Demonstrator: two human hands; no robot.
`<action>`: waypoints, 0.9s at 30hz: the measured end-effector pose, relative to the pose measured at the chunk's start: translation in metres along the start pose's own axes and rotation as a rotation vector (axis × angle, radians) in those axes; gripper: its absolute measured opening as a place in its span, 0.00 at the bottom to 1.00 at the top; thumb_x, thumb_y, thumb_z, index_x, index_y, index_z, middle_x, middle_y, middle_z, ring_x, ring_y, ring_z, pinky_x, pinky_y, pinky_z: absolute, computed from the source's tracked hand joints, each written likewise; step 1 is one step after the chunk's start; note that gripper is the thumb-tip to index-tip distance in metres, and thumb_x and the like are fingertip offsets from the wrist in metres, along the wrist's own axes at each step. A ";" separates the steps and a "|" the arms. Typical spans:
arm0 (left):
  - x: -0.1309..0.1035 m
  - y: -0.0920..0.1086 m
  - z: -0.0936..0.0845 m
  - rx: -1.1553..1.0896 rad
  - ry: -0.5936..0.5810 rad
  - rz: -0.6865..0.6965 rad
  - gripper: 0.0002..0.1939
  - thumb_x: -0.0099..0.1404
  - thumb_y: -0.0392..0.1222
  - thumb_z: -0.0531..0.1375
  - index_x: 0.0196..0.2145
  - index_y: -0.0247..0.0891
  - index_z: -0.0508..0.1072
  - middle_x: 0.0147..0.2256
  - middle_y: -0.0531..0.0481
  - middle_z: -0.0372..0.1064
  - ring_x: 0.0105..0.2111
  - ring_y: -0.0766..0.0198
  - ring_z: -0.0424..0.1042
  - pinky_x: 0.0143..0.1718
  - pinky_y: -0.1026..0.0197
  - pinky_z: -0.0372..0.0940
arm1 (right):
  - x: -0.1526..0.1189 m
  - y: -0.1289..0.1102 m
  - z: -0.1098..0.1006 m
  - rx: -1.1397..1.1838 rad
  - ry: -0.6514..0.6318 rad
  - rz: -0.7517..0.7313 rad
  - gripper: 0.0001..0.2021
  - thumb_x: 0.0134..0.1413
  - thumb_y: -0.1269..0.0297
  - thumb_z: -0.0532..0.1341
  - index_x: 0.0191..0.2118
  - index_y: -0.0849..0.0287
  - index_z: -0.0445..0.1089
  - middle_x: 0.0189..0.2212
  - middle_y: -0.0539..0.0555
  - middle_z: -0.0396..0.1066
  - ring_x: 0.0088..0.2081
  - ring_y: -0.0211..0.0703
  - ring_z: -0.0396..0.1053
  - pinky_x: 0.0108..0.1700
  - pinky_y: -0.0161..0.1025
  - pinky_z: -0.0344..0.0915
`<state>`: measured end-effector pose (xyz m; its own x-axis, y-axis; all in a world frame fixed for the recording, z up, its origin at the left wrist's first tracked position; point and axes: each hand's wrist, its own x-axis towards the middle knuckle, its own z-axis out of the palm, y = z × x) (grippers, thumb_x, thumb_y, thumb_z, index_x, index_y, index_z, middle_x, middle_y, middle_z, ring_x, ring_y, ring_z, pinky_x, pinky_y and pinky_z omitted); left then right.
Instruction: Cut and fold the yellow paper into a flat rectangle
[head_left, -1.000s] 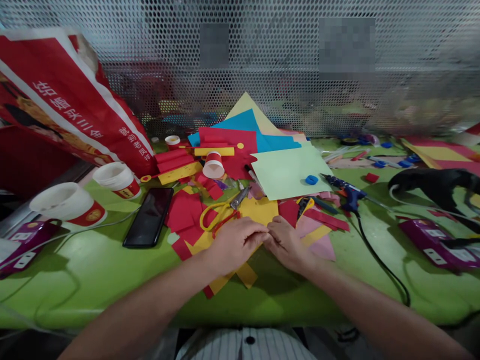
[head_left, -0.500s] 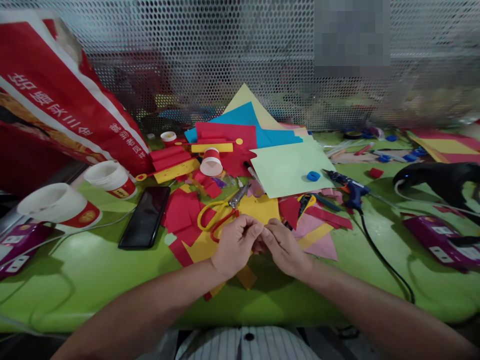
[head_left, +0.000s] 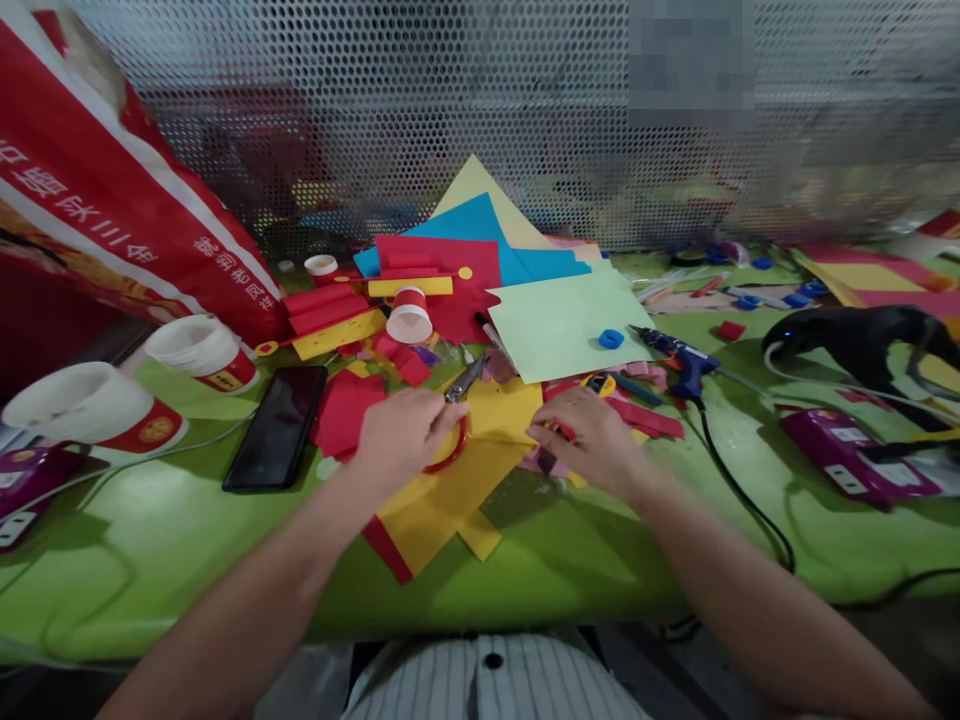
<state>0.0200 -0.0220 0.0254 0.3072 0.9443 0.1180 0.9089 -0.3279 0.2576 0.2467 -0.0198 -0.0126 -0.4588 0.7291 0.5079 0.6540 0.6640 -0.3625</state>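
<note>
The scissors (head_left: 454, 415) are gripped at their red-and-yellow handles by the left hand (head_left: 401, 432), blades pointing away from it. The right hand (head_left: 592, 440) is laid flat, fingers loosely spread, on paper scraps (head_left: 637, 420); yellow paper (head_left: 450, 490) lies between both hands.

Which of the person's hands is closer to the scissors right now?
Left. The left hand lies on the handles of the scissors; whether it grips them is unclear. The right hand rests apart on paper scraps to their right.
</note>
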 end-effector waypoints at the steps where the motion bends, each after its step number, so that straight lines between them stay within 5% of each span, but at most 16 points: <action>1: 0.002 -0.004 -0.002 0.111 -0.030 -0.023 0.20 0.66 0.51 0.44 0.24 0.38 0.65 0.26 0.45 0.67 0.33 0.55 0.68 0.29 0.58 0.60 | -0.001 0.006 -0.002 -0.034 -0.018 0.016 0.11 0.56 0.59 0.56 0.30 0.58 0.70 0.26 0.56 0.73 0.32 0.46 0.68 0.37 0.44 0.61; 5: 0.004 -0.010 0.001 0.269 -0.243 -0.037 0.14 0.64 0.46 0.49 0.40 0.37 0.69 0.40 0.42 0.68 0.42 0.50 0.69 0.34 0.54 0.64 | -0.002 0.009 0.001 -0.100 -0.177 -0.019 0.09 0.51 0.61 0.61 0.36 0.60 0.72 0.35 0.58 0.75 0.41 0.50 0.68 0.45 0.48 0.62; 11: 0.002 -0.008 0.012 0.328 -0.383 -0.044 0.25 0.59 0.34 0.49 0.55 0.36 0.58 0.46 0.36 0.63 0.42 0.48 0.70 0.37 0.50 0.66 | -0.003 -0.012 0.014 -0.138 -0.417 -0.285 0.09 0.55 0.65 0.58 0.41 0.57 0.72 0.42 0.56 0.74 0.46 0.47 0.67 0.51 0.49 0.59; 19: 0.010 -0.018 0.008 0.261 -0.316 -0.103 0.37 0.56 0.34 0.51 0.62 0.40 0.46 0.48 0.35 0.65 0.42 0.45 0.70 0.38 0.48 0.64 | -0.004 -0.015 0.016 -0.332 -0.484 -0.388 0.12 0.57 0.71 0.55 0.45 0.56 0.70 0.44 0.53 0.74 0.49 0.43 0.67 0.57 0.50 0.55; 27: 0.017 -0.038 -0.010 0.051 -0.226 -0.108 0.33 0.51 0.36 0.53 0.57 0.42 0.60 0.37 0.46 0.71 0.36 0.53 0.71 0.35 0.56 0.63 | -0.006 -0.022 0.019 -0.403 -0.356 -0.532 0.12 0.56 0.75 0.54 0.44 0.61 0.70 0.43 0.56 0.75 0.48 0.44 0.69 0.58 0.50 0.56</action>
<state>-0.0122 0.0059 0.0270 0.2576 0.9580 -0.1262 0.9511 -0.2283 0.2079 0.2235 -0.0354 -0.0219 -0.8961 0.3818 0.2261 0.4276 0.8793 0.2098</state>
